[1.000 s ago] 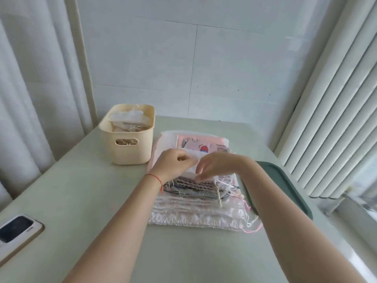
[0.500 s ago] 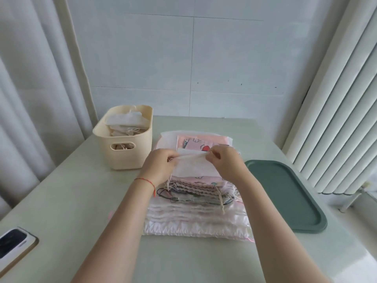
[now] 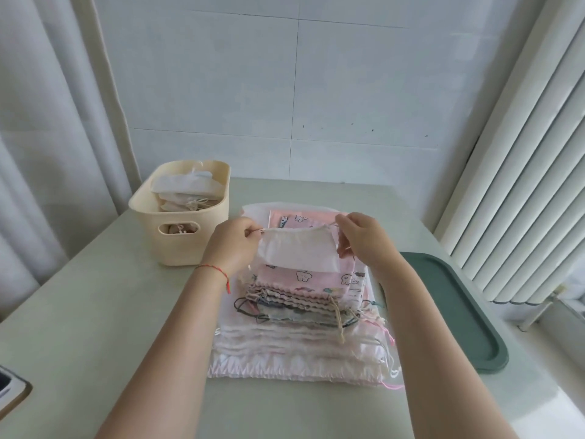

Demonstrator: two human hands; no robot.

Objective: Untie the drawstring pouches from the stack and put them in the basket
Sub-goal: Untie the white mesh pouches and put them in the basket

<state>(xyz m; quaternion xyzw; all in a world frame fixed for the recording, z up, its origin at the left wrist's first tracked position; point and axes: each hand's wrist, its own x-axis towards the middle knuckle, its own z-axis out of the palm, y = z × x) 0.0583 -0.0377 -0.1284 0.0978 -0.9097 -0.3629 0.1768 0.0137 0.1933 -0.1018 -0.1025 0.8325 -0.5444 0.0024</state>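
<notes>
A: Nearest edge first. What is on the desk (image 3: 79, 327)?

B: Pale green top, matte. Phone (image 3: 11, 389) at the near left corner, half out of view. Mid-desk: stack of drawstring pouches (image 3: 300, 337), satin pink at the bottom, printed pink above, cords trailing off its right side.

A: Hands?

B: Both raised just over the stack. Left hand (image 3: 232, 245), red thread at the wrist, grip pinching the left top corner of a white pouch (image 3: 297, 253). Right hand (image 3: 361, 239) grip pinching the right top corner. Pouch hangs flat between them, clear of the stack.

A: Further back?

B: Cream basket (image 3: 190, 239) left of the stack, pale pouches inside. Dark green tray (image 3: 459, 312) at the right edge. Behind: white tiled wall, curtain left, vertical blinds right.
</notes>
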